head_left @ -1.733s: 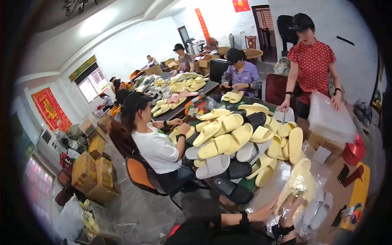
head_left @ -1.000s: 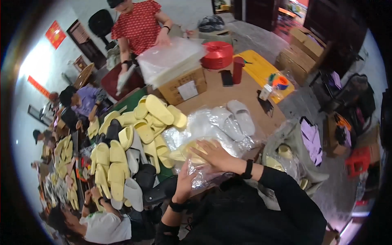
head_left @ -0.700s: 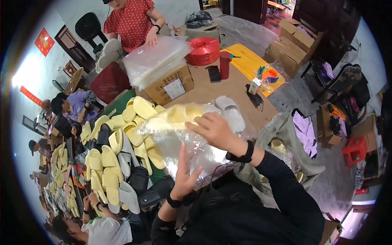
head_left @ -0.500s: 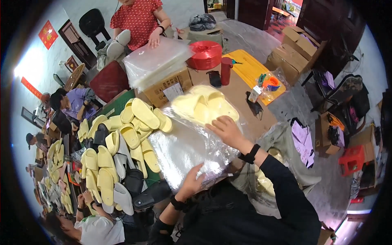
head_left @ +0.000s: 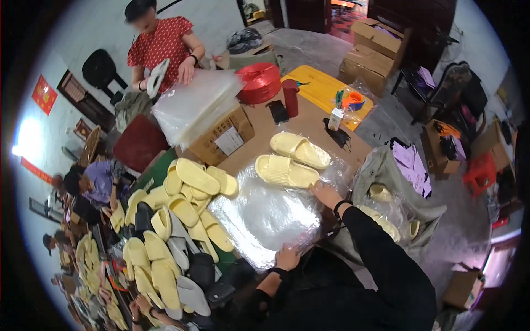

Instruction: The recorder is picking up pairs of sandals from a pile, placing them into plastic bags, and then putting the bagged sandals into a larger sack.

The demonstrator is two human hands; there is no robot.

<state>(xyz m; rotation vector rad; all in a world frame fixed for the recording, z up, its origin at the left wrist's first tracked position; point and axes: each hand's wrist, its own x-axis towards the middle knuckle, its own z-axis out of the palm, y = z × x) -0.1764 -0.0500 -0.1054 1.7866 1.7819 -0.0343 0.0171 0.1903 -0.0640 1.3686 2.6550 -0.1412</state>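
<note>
Pair of yellow slippers (head_left: 282,171) at far side of clear plastic bags (head_left: 265,212), just beyond and left of right hand (head_left: 326,194), its fingertips at nearer slipper's end, grip not discernible, left hand (head_left: 287,257) at bags' near edge, fingers bent, hold unclear.

Two pale yellow slippers (head_left: 284,171) lie paired, straps up; shiny clear plastic (head_left: 268,215) spreads flat on their near side.

Open path over flat plastic bags (head_left: 268,212); slipper heap (head_left: 160,248) blocks left, yellow slipper pair (head_left: 290,171) far side.
</note>
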